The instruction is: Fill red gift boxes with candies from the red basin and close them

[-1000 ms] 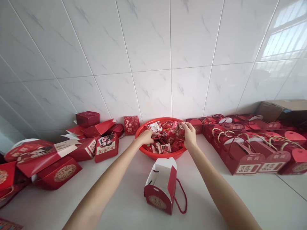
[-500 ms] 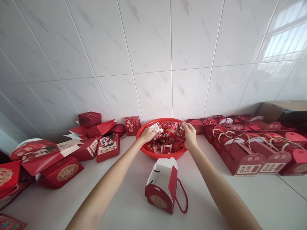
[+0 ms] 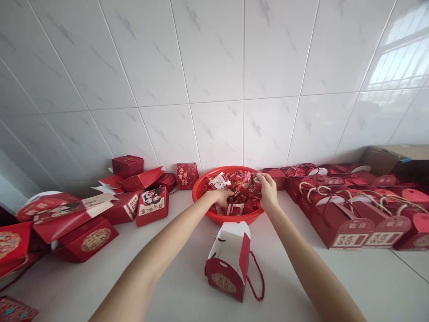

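A red plastic basket full of wrapped sweets stands against the wall. My left hand reaches into its middle, thumb and fingers apart over the sweets, with the fingertips partly hidden. A white printed packet lies just behind that hand. My right hand, at the basket's right side, is closed on the edge of a red packet with a pale pattern. In front of the basket sits a red gift box, its lid flaps up, white inside, a dark red cord handle hanging at its right.
Several red gift boxes with rope handles stand in rows on the right, with a brown carton behind. More red boxes are piled loosely on the left. A small red box leans at the tiled wall.
My left hand has let go of the white packet and moved right and down among the sweets. My right hand keeps its grip on the red packet. The view has shifted slightly.
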Available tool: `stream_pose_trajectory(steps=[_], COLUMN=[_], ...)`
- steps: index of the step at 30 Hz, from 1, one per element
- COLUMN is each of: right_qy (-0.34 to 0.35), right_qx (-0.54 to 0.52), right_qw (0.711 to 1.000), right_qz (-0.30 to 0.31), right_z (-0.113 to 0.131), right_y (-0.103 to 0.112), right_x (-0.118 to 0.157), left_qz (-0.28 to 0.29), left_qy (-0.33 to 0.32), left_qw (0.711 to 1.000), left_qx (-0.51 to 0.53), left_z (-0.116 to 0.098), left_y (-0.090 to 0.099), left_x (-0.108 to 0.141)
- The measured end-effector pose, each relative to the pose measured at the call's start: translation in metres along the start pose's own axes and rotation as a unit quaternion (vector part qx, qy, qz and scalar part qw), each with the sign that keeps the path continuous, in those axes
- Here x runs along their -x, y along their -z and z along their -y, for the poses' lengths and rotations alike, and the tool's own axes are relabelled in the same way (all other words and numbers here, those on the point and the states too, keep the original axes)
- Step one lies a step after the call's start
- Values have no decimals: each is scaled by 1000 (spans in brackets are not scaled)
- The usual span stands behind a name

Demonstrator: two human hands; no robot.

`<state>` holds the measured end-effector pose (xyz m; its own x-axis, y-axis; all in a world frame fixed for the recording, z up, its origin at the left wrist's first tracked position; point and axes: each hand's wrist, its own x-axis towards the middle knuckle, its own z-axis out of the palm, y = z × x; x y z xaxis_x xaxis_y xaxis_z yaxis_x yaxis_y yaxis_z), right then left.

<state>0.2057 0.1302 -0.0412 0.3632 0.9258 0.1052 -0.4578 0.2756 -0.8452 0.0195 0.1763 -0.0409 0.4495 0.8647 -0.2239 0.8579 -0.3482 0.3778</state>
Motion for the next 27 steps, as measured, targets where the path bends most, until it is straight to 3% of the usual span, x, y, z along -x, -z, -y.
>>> stream_pose_trajectory(steps=[4, 8, 12, 15, 18, 27], right_qy=[-2, -2, -6, -6, 2, -9], right_qx=[-8, -14, -12, -14, -4, -7], right_qw=[1000, 1000, 1000, 1000, 1000, 1000], right_qz=[4, 6, 6, 5, 3, -4], right_z=[-1, -2, 0, 0, -1, 1], right_y=[1, 0, 0, 0, 1, 1], right_x=[0, 0, 0, 0, -1, 0], left_qz=[23, 27, -82, -165, -209, -250], left_qy=[20, 1, -58, -32, -1, 17], left_qw=[999, 999, 974, 945, 942, 953], left_qx=[-12, 37, 203, 280, 264, 168], left_z=[-16, -14, -8, -7, -5, 4], left_y=[-3, 1, 10, 12, 10, 6], left_x=[-5, 6, 13, 13, 9, 4])
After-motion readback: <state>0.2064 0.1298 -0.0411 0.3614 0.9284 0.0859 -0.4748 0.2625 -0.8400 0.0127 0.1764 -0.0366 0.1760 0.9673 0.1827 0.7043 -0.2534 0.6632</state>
